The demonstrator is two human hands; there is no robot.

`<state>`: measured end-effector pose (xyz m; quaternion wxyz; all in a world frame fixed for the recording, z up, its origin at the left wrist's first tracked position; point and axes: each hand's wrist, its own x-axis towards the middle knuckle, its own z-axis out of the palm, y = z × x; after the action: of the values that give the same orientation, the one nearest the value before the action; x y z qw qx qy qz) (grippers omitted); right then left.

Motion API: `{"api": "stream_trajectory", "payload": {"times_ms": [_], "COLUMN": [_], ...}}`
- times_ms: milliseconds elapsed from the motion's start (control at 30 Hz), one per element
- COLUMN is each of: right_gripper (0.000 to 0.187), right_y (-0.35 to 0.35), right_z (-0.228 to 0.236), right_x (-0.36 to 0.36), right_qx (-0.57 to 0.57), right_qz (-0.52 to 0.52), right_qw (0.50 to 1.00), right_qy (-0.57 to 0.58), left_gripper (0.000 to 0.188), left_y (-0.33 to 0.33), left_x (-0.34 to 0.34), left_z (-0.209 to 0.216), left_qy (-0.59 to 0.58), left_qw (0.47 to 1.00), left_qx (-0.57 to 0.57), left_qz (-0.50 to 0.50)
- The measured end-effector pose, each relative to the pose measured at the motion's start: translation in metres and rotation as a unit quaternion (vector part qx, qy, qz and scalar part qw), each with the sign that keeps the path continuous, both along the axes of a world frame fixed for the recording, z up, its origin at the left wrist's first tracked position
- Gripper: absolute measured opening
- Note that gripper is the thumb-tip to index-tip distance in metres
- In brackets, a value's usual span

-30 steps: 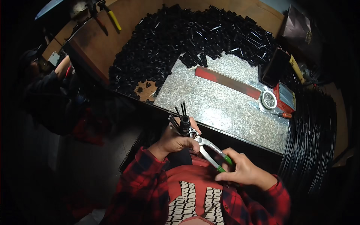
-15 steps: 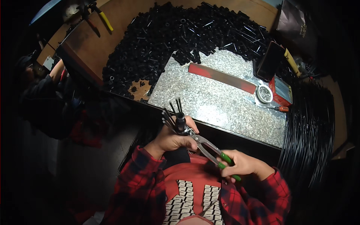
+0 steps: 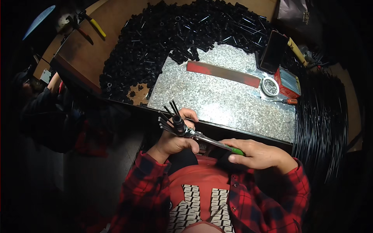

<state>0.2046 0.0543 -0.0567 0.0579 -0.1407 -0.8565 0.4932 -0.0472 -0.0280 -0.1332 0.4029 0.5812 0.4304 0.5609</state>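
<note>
Slanting up-left, green-handled pliers (image 3: 210, 141) gripped in right hand (image 3: 258, 153), left hand (image 3: 176, 139) clasping black rods (image 3: 171, 118).

We count two hands: our left hand (image 3: 175, 141) and right hand (image 3: 258, 153). Between them is one pair of green-handled pliers (image 3: 211, 141), and the left holds one black cylinder part (image 3: 179, 124) with several thin black rods; their exact number we cannot tell. On the desk (image 3: 217, 97) lie one red bar (image 3: 223, 73), one round tin (image 3: 270, 86), one red box (image 3: 288, 82), one screwdriver (image 3: 285, 101) and one dark phone (image 3: 274, 51). The heap of black parts (image 3: 155, 42) is too many to count.
</note>
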Motion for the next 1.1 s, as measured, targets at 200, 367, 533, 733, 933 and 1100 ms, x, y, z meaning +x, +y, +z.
{"api": "stream_trajectory", "payload": {"times_ms": [200, 367, 533, 733, 933, 1100], "right_gripper": [0.024, 0.021, 0.026, 0.024, 0.026, 0.027], "right_y": [-0.014, -0.014, -0.010, -0.007, -0.010, -0.011], "right_z": [-0.007, -0.019, -0.004, 0.011, 0.026, 0.010], "right_x": [-0.013, -0.010, 0.005, 0.014, 0.014, 0.013], "right_qx": [-0.015, 0.017, 0.266, 0.472, 0.504, 0.446], "right_qz": [-0.078, -0.095, -0.103, -0.110, -0.101, -0.087], "right_qw": [0.989, 0.991, 0.957, 0.871, 0.852, 0.881], "right_qy": [-0.127, -0.096, -0.055, -0.085, -0.096, -0.131], "left_gripper": [0.086, 0.085, 0.085, 0.080, 0.073, 0.066], "left_y": [-0.005, -0.003, -0.002, -0.001, 0.000, 0.003], "left_x": [0.006, 0.007, -0.007, 0.008, 0.014, 0.013], "left_z": [0.000, 0.009, 0.003, 0.022, 0.009, 0.004], "left_qy": [-0.108, -0.136, -0.065, -0.210, -0.084, -0.016], "left_qw": [0.993, 0.990, 0.998, 0.966, 0.987, 0.998], "left_qx": [-0.014, -0.022, -0.011, -0.117, -0.118, -0.052], "left_qz": [0.050, 0.027, -0.003, -0.092, -0.076, -0.045]}}
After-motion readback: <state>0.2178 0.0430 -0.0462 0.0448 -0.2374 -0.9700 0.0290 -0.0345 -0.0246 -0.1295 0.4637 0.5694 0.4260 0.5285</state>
